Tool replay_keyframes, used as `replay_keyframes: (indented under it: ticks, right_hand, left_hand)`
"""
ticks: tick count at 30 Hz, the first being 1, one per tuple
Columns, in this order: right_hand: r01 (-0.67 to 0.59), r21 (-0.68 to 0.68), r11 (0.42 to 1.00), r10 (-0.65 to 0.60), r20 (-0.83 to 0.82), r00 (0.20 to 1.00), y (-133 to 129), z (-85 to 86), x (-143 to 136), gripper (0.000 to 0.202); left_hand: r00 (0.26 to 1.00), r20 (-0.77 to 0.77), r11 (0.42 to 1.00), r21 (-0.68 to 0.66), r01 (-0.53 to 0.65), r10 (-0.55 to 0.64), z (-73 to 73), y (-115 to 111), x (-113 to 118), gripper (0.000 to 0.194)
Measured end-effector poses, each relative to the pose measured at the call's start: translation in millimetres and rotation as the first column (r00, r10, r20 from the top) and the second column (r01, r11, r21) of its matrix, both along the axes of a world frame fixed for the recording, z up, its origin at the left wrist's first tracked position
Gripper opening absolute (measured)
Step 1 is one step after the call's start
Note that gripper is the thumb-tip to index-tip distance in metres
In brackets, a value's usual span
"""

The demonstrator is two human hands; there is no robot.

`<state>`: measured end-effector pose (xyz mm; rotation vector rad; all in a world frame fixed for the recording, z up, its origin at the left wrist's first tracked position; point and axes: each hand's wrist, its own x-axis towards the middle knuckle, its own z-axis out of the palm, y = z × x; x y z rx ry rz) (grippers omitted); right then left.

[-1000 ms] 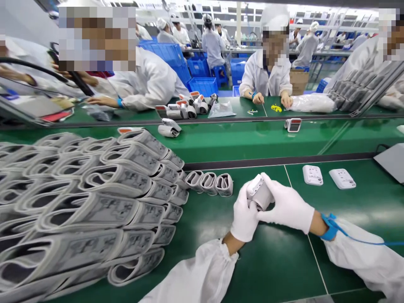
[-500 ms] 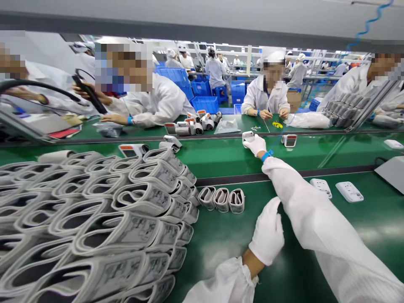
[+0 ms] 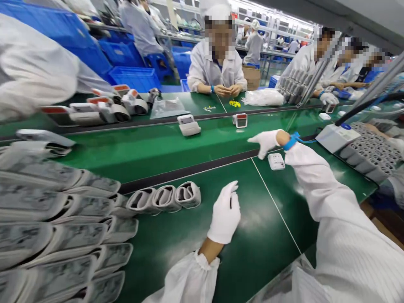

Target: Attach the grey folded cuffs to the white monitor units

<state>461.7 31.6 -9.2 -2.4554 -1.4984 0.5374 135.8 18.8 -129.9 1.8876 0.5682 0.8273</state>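
Note:
My right hand [image 3: 267, 142], in a white glove with a blue wrist strap, is over the near edge of the green belt. Its fingers are spread and hold nothing. Just below it a white device housing [image 3: 276, 161] lies on the green bench. My left hand [image 3: 225, 212], also gloved, hovers over the bench with its fingers stretched out and nothing in them. A white monitor with a grey cuff [image 3: 188, 125] rests on the belt, apart from both hands. Farther right on the belt stands a second cuffed monitor [image 3: 241, 120].
Rolled grey cuffs [image 3: 188, 195] stand in a short row left of my left hand. Stacked cuffs [image 3: 78, 235] fill the left side. Across the belt, a co-worker [image 3: 217, 67] sits by small yellow parts [image 3: 234, 103]. A grey box [image 3: 337, 136] stands at right.
My right hand has let go of the cuffed monitor on the belt and moved back toward the near right. My view has turned right. My left hand remains over the bench.

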Motion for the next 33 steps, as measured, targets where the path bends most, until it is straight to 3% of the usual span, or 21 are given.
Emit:
replay_keyframes:
  ticks: [2, 5, 9, 12, 15, 17, 19, 21, 22, 24, 25, 27, 29, 31, 33]
  right_hand:
    - [-0.054, -0.16, 0.986, 0.066, 0.071, 0.995, -56.5, -5.4, 3.4, 0.062]
    - [-0.108, -0.188, 0.976, 0.124, 0.075, 0.989, -107.1, -20.3, -7.6, 0.051]
    - [-0.145, -0.068, 0.987, 0.148, 0.054, 0.987, -128.4, -33.8, -34.1, 0.065]
    - [-0.176, 0.143, 0.974, 0.161, 0.109, 0.981, -132.4, -42.1, -69.0, 0.074]
    - [-0.366, 0.339, 0.867, 0.322, 0.18, 0.929, -129.6, -54.2, -119.7, 0.063]
    - [-0.513, 0.456, 0.727, 0.478, 0.2, 0.855, -121.2, -64.6, -154.6, 0.06]
    - [-0.593, 0.576, 0.562, 0.574, 0.245, 0.782, -107.6, -75.6, -181.5, 0.068]
    - [-0.613, 0.67, 0.418, 0.604, 0.299, 0.739, -90.0, -84.9, -196.3, 0.081]
    - [-0.604, 0.703, 0.375, 0.603, 0.31, 0.735, -80.1, -88.6, -200.0, 0.084]
    - [-0.531, 0.759, 0.377, 0.552, 0.277, 0.786, -57.9, -94.0, -204.8, 0.079]
    - [-0.485, 0.776, 0.403, 0.511, 0.249, 0.823, -45.5, -96.1, -208.2, 0.073]
    - [-0.427, 0.772, 0.471, 0.455, 0.202, 0.867, -19.0, -100.2, -220.5, 0.063]
    - [-0.407, 0.739, 0.537, 0.456, 0.152, 0.877, 7.1, -104.6, -239.2, 0.055]
    - [-0.36, 0.716, 0.598, 0.472, 0.049, 0.88, 28.3, -108.9, -258.0, 0.039]
    - [-0.285, 0.715, 0.639, 0.471, -0.07, 0.879, 40.8, -112.5, -269.5, 0.021]
  left_hand:
    - [1.0, -0.019, 0.998, -0.063, -0.003, 0.002, 1.2, 2.0, 0.1, 0.036]
    - [0.999, -0.035, 0.993, -0.115, -0.004, 0.0, 2.2, 2.9, 1.4, 0.035]
    - [1.0, 0.005, 0.983, -0.18, 0.028, -0.027, 7.2, -1.8, 2.8, 0.034]
    - [0.993, 0.081, 0.941, -0.321, 0.108, -0.087, 13.3, -4.6, 1.8, 0.041]
    - [0.954, 0.18, 0.847, -0.44, 0.298, -0.241, 20.8, -3.8, -1.3, 0.062]
    - [0.91, 0.2, 0.806, -0.422, 0.415, -0.363, 27.8, -2.3, -5.6, 0.065]
    - [0.893, 0.139, 0.828, -0.335, 0.45, -0.429, 36.5, -0.1, -12.6, 0.051]
    - [0.928, 0.056, 0.899, -0.233, 0.371, -0.368, 45.6, 3.6, -23.2, 0.032]
    - [0.956, 0.035, 0.941, -0.172, 0.292, -0.291, 49.6, 6.4, -29.8, 0.027]
    - [0.998, 0.05, 0.998, -0.031, 0.048, -0.046, 55.4, 14.6, -44.2, 0.022]
    - [0.99, 0.089, 0.993, 0.044, -0.11, 0.105, 56.6, 20.1, -51.3, 0.024]
    - [0.902, 0.207, 0.899, 0.148, -0.411, 0.379, 55.4, 33.4, -63.0, 0.035]
    - [0.776, 0.313, 0.768, 0.179, -0.614, 0.548, 50.7, 47.5, -70.0, 0.05]
    - [0.721, 0.324, 0.693, 0.22, -0.687, 0.612, 45.2, 59.4, -72.8, 0.054]
    - [0.729, 0.25, 0.67, 0.287, -0.684, 0.637, 41.1, 66.6, -73.2, 0.049]
